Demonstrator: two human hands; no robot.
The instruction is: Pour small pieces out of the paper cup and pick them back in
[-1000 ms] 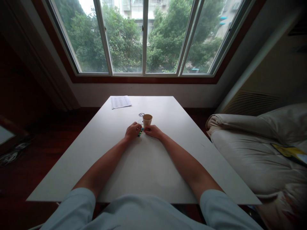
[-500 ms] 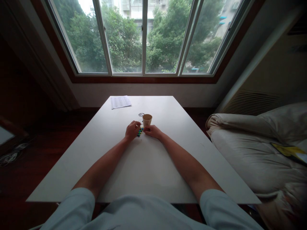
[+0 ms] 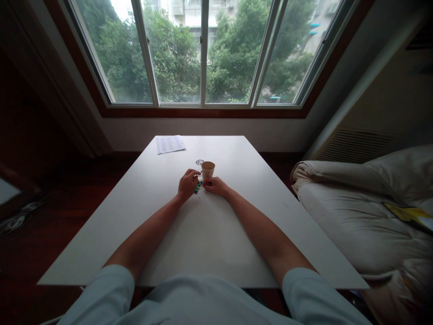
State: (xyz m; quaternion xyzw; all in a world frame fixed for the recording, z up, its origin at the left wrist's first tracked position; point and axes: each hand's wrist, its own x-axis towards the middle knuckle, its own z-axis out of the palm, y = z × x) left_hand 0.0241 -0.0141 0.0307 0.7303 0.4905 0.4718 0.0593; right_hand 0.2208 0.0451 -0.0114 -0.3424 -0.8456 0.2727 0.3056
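Note:
A brown paper cup (image 3: 208,168) stands upright near the middle of the white table. Just in front of it lies a small heap of green, blue and yellow bead-like pieces (image 3: 196,188). My left hand (image 3: 188,185) is at the heap's left side, thumb and fingers bent together near the cup. At the right side of the heap, close before the cup, my right hand (image 3: 215,186) rests with its fingers curled in a pinch. What either pinch holds is too small to make out. Behind the left fingertips is a loose coil of thin dark cord (image 3: 199,162).
Sheets of printed paper (image 3: 171,144) lie at the far left of the white table (image 3: 237,158). A padded beige sofa (image 3: 352,212) is to the right, with a yellow and black item (image 3: 409,216) on it. Beyond the table is a window (image 3: 203,106).
My left hand has shifted slightly up, and its fingers reach a little nearer the cup. My right hand and the cup are almost where they were.

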